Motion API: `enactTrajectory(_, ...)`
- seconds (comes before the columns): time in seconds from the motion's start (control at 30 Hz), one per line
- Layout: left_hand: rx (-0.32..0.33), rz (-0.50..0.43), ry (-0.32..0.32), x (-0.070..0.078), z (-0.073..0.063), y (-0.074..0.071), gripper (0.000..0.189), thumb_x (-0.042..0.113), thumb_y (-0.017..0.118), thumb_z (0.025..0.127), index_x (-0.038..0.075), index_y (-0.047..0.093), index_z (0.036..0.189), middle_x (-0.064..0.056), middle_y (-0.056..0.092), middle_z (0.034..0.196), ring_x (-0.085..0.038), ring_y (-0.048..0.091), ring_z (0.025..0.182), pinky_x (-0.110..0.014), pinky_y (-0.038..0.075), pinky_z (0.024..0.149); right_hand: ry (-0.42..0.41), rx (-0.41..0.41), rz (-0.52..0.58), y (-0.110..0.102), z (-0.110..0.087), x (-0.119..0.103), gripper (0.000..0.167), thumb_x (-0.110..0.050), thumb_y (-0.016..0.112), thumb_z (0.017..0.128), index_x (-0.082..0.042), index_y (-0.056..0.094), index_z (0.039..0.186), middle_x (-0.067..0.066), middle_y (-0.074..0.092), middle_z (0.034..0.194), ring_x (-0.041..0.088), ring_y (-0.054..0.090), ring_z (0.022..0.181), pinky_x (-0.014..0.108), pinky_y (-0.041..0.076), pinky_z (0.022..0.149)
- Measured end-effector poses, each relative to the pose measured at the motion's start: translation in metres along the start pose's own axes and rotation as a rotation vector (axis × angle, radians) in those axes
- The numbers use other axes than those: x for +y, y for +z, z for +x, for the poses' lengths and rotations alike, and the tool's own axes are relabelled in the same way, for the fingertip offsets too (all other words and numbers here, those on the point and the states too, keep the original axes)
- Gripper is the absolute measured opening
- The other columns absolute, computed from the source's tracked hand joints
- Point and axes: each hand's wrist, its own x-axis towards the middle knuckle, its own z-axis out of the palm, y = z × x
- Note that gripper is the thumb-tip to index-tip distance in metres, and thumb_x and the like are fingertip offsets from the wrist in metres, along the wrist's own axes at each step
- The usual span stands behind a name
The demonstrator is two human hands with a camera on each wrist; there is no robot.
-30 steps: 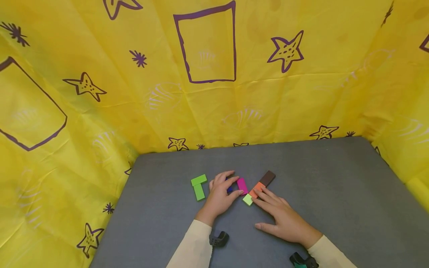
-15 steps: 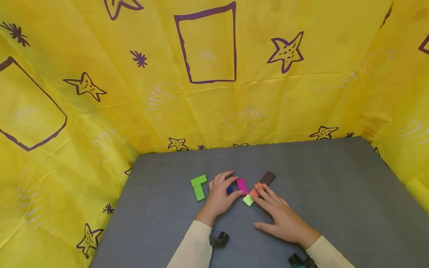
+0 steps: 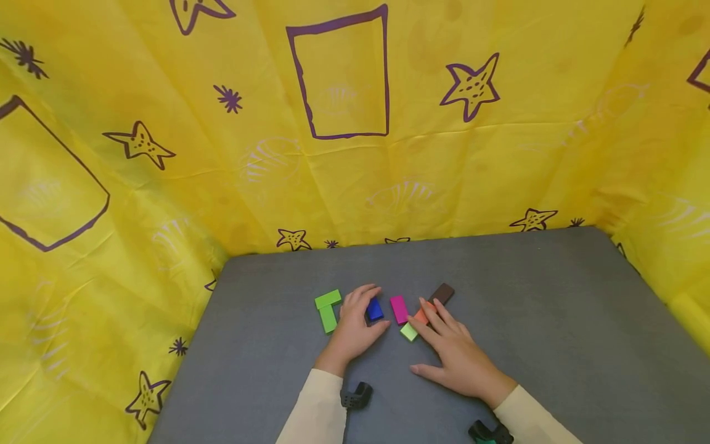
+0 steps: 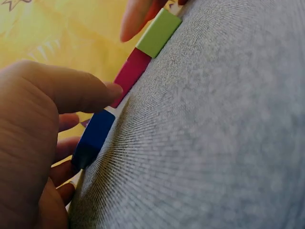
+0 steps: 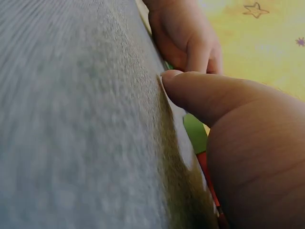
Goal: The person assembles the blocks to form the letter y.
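Around a blue block (image 3: 375, 309) my left hand (image 3: 353, 324) is loosely curved, thumb apart from the other fingers. In the left wrist view its fingertips come right up to the block's far end, while the thumb overlaps a magenta block (image 4: 131, 74). My right hand (image 3: 457, 354) lies with fingers extended over an orange block (image 3: 421, 317), partly covering it. Its index fingertip is at the edge of a light green block (image 3: 408, 332). A dark brown block (image 3: 442, 293) continues the diagonal row beyond the orange one.
Left of my left hand, two green blocks (image 3: 328, 300) form an angled shape on the grey table (image 3: 266, 370). A yellow cloth (image 3: 344, 185) with drawn stars and shells rises behind the table and along its sides. Black straps (image 3: 357, 395) sit at both wrists.
My left hand has drawn back to the left from the magenta block, uncovering the blue block. My right hand has slid slightly left, its index finger closer to the magenta block.
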Motion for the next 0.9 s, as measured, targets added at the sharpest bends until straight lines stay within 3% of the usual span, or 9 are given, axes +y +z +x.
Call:
enactTrajectory(0.3,0.045,-0.007,-0.011,-0.0025,-0.0003,0.0015,0.067,0.01,0.085,0.092,0.006,0.059,0.154,-0.01,0.056,0.152,-0.033,0.048,0.14,-0.055,0.043,0.114,0.038,-0.036,-0.01,0.0054,0.0031,-0.003,0.091,-0.064,0.078,0.095,-0.024,0.045,0.169,0.01,0.014,0.181,0.039,0.004,0.164,0.08,0.03,0.111)
enactTrajectory(0.67,0.082,-0.017,-0.035,-0.0017,0.0019,0.0018,0.06,0.012,0.087,0.094,0.006,0.063,0.149,-0.009,0.061,0.145,-0.031,0.053,0.134,-0.053,0.046,0.111,0.038,-0.028,-0.015,0.004,0.0035,-0.0046,0.09,-0.062,0.08,0.095,-0.023,0.045,0.169,0.009,0.016,0.18,0.04,0.006,0.164,0.079,0.029,0.112)
enactTrajectory(0.9,0.031,0.0,-0.055,-0.0036,0.0034,-0.0012,0.067,0.013,0.087,0.094,0.008,0.058,0.154,-0.009,0.058,0.149,-0.032,0.05,0.14,-0.053,0.044,0.114,0.023,-0.008,-0.025,0.0032,0.0041,-0.0055,0.089,-0.061,0.08,0.095,-0.02,0.048,0.167,0.012,0.02,0.179,0.042,0.011,0.163,0.079,0.032,0.11)
